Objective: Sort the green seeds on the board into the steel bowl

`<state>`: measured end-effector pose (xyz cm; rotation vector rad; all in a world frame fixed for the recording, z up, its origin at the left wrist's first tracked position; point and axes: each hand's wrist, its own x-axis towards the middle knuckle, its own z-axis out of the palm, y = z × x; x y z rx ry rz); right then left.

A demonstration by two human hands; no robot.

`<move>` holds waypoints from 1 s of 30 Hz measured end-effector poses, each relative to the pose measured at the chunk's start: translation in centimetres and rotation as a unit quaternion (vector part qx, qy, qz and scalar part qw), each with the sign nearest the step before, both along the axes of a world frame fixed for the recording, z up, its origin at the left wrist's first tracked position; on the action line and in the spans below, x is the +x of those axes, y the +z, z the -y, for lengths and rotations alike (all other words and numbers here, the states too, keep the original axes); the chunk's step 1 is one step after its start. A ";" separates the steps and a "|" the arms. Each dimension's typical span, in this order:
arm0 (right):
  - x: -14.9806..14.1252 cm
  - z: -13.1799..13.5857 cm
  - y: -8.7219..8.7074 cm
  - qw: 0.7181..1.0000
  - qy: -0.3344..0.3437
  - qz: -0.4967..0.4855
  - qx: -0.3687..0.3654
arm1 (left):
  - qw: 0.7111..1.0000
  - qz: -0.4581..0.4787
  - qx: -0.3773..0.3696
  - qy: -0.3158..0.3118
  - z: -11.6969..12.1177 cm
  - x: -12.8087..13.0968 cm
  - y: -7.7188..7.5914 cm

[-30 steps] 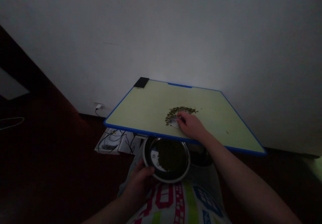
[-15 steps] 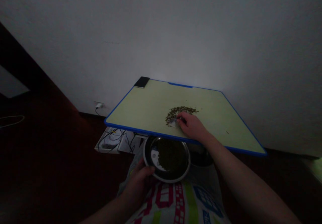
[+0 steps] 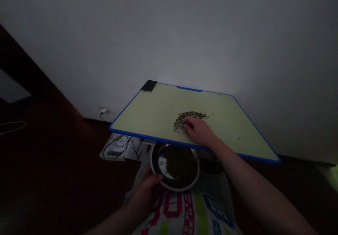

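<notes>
A pale green board with a blue rim (image 3: 148, 115) lies tilted in front of me, with a crescent of small green beans (image 3: 187, 118) on its surface. My right hand (image 3: 198, 132) rests among the beans' lower edge, fingers pinching a small whitish card (image 3: 179, 127) that is partly hidden. Below the board's near edge, my left hand (image 3: 146, 189) grips the rim of a round steel bowl (image 3: 175, 167). The bowl holds a dark mass of similar beans.
A second dark bowl (image 3: 211, 166) sits just behind the steel one. A black phone (image 3: 148, 86) lies at the board's far corner. On the floor at left is a white box with black cables (image 3: 118, 148). Patterned cloth (image 3: 179, 214) covers my lap, and a wall stands behind.
My right hand has shifted slightly left and toward the beans, with the card still under its fingers. The steel bowl and my left hand have not visibly moved.
</notes>
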<state>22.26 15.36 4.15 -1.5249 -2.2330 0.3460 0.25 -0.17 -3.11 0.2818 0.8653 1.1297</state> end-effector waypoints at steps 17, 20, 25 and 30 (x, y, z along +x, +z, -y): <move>0.7 0.7 -0.5 1.000 0.018 -0.016 0.013 | 1.000 0.008 0.003 -0.004 -0.1 0.0 0.0; 1.1 1.0 -0.7 0.999 0.026 -0.019 0.021 | 1.000 0.012 0.004 -0.005 -0.2 0.0 0.0; 0.8 1.3 -0.4 1.000 0.021 -0.007 0.012 | 1.000 0.009 0.005 -0.010 0.0 -0.2 -0.6; 0.3 1.5 0.0 1.000 0.013 0.001 0.001 | 1.000 -0.002 0.004 0.001 -0.1 -0.2 -0.6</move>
